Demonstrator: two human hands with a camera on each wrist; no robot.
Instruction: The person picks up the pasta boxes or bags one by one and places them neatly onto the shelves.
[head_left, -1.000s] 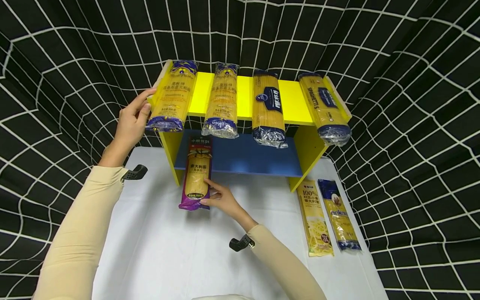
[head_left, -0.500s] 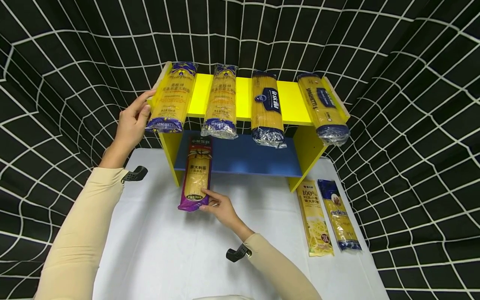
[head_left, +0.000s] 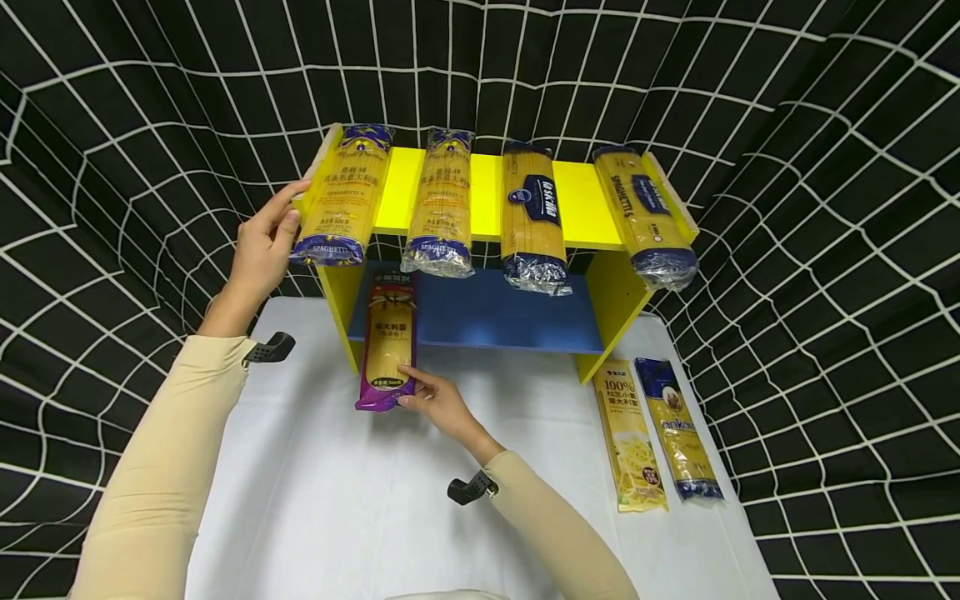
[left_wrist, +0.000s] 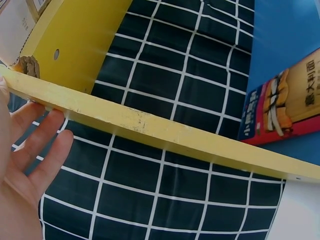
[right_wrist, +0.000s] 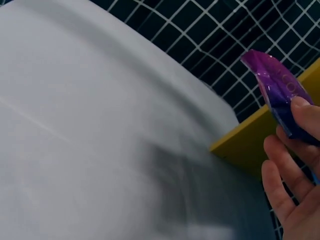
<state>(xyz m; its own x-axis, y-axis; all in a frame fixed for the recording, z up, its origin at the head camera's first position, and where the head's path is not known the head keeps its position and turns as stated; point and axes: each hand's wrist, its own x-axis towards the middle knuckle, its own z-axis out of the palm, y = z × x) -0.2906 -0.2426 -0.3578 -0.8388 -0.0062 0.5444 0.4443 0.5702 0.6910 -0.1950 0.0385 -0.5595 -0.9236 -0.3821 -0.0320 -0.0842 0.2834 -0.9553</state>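
My right hand (head_left: 442,408) pinches the purple near end of a spaghetti packet (head_left: 390,342), thumb on one face and fingers against the other. The packet's dark far end reaches over the blue lower board (head_left: 510,312) of a shelf unit, close to the left side panel, and its near end juts out past the board's front edge. In the right wrist view the crinkled purple end (right_wrist: 280,85) shows between thumb and fingers. My left hand (head_left: 262,246) holds the upper left corner of the shelf unit (left_wrist: 135,120), beside a blue-ended spaghetti packet (head_left: 345,196).
On the yellow top board (head_left: 487,196) lie several spaghetti packets, ends overhanging the front, including a La Sicilia one (head_left: 534,217). Two more packets, a yellow one (head_left: 630,437) and a blue-ended one (head_left: 678,429), lie on the white table (head_left: 337,517) at right. Black gridded cloth (head_left: 135,167) surrounds everything.
The right hand has shifted the purple packet slightly left and farther into the lower level, and the packet now stands straighter. The left hand stays at the shelf corner.
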